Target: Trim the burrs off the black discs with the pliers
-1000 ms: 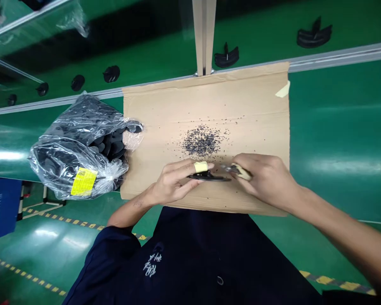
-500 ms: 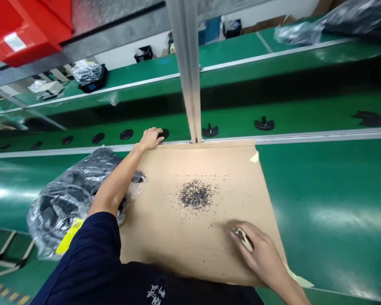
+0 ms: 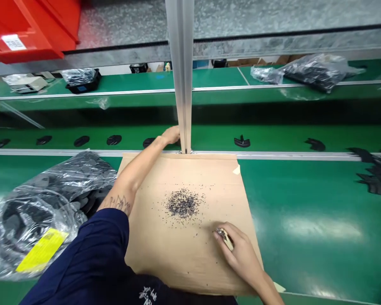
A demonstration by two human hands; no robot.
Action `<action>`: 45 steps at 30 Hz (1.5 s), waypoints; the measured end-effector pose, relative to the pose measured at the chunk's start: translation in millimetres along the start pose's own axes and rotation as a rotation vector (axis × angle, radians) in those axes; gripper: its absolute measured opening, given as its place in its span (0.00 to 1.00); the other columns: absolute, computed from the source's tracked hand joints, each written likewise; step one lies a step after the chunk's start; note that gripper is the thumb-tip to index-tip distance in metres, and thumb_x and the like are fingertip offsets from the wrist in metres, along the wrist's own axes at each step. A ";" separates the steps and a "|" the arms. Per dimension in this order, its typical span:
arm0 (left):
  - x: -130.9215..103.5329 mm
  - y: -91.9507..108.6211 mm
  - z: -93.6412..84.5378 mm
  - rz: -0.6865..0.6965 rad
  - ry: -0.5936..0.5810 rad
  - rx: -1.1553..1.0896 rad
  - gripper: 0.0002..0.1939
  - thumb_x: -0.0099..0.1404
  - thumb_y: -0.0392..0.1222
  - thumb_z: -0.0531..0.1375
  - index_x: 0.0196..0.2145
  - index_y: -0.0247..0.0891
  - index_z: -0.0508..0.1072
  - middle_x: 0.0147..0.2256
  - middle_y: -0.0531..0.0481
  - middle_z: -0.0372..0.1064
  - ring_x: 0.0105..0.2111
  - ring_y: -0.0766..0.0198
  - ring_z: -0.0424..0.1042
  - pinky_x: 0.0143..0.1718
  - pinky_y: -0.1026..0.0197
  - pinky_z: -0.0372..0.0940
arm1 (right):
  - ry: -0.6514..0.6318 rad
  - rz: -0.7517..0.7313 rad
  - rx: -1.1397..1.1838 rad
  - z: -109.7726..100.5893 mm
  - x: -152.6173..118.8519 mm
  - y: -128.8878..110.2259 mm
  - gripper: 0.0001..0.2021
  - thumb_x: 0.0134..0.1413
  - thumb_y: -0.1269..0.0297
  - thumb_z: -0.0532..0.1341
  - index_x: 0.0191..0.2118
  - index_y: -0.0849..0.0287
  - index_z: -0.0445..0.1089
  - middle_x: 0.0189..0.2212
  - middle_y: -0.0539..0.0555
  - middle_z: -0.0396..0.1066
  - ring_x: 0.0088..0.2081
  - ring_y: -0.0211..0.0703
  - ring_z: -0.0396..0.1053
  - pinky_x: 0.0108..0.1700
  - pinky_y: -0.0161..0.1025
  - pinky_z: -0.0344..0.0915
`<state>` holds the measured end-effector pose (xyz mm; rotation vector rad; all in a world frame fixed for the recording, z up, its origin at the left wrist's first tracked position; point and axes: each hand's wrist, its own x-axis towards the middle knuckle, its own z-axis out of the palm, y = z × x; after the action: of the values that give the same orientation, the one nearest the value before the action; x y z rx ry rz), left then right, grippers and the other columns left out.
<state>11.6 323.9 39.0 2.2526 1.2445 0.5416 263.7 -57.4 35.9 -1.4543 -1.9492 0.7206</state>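
My left hand (image 3: 171, 134) reaches over the green belt to the metal post. Its fingertips pass behind the post, so their grip is hidden. A black curved part (image 3: 148, 142) lies under my left forearm near the wrist. My right hand (image 3: 238, 250) is closed around a small tool (image 3: 226, 239) with a cream handle and a shiny metal end, just above a cardboard sheet (image 3: 158, 254). Dark little scraps (image 3: 182, 203) form a scattered pile on the cardboard, left of that hand.
The upright metal post (image 3: 181, 76) stands behind the cardboard. Several black parts lie along the green belt (image 3: 279, 137). To the left is a clear plastic bag (image 3: 47, 199) of black pieces; loose black pieces (image 3: 379, 173) lie far right. A red bin (image 3: 31, 29) sits above.
My left hand has moved right along the belt, from a black part to the post. My right hand keeps its hold on the small tool. The view has turned and levelled.
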 end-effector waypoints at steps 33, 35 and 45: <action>-308.4 70.6 -43.7 0.128 0.120 0.567 0.11 0.73 0.40 0.56 0.48 0.40 0.77 0.39 0.45 0.74 0.38 0.61 0.71 0.40 0.59 0.67 | 0.005 0.458 0.609 32.8 14.4 -38.6 0.22 0.48 0.41 0.70 0.29 0.57 0.71 0.25 0.52 0.72 0.28 0.44 0.69 0.31 0.39 0.66; -312.6 95.5 -15.6 0.354 0.284 0.519 0.12 0.74 0.37 0.57 0.52 0.43 0.75 0.39 0.48 0.73 0.36 0.66 0.71 0.35 0.64 0.66 | -0.019 0.550 0.763 37.4 18.5 -43.8 0.24 0.45 0.41 0.72 0.26 0.57 0.68 0.21 0.50 0.67 0.25 0.40 0.65 0.29 0.38 0.65; -308.4 136.0 63.4 0.595 0.382 0.264 0.21 0.73 0.32 0.54 0.62 0.35 0.67 0.49 0.41 0.74 0.51 0.57 0.75 0.53 0.53 0.75 | -0.092 0.586 1.189 42.5 29.1 -54.7 0.21 0.44 0.48 0.75 0.28 0.59 0.69 0.20 0.47 0.67 0.22 0.35 0.63 0.25 0.36 0.65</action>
<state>-18.0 -17.8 40.2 2.8508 0.8170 1.1235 190.9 -46.2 50.9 -1.1328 -0.7283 1.8018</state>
